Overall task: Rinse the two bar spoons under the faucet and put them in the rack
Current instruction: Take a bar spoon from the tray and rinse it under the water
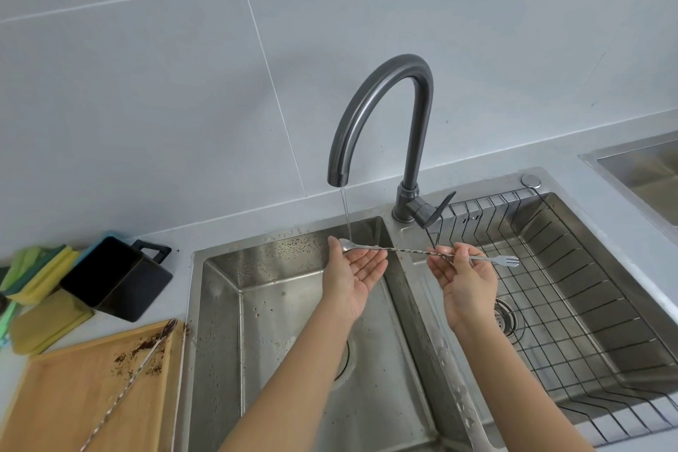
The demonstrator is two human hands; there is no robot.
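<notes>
Right hand (467,281): palm up over the divider between the two basins, fingers pinched on the handle of the first bar spoon (403,251), near its forked end.

Left hand (354,270): palm up and spread, gripping nothing; it cups just under the spoon's bowl, in the far part of the left basin (264,305).

First bar spoon: long axis runs left to right, nearly level. Bowl at left under the thin stream from the faucet (381,121); fork tip at right, already over the rack (572,286). Held by the right hand only.

Rack: wire basket seated in the right basin, directly right of the right hand. No spoon lies in it.

Second bar spoon (135,374): lies on the wooden cutting board (73,396) at near left, long axis diagonal, far end pointing toward the sink. Dark crumbs around it. The left hand is the nearer one.

Judgement: first spoon mid-rinse. Its hand-off to the rack looks like a short carry rightward along its own axis by the right hand; the second spoon would fall to the left hand.

Also present: black containers (113,279) and sponges (40,271) at far left.
</notes>
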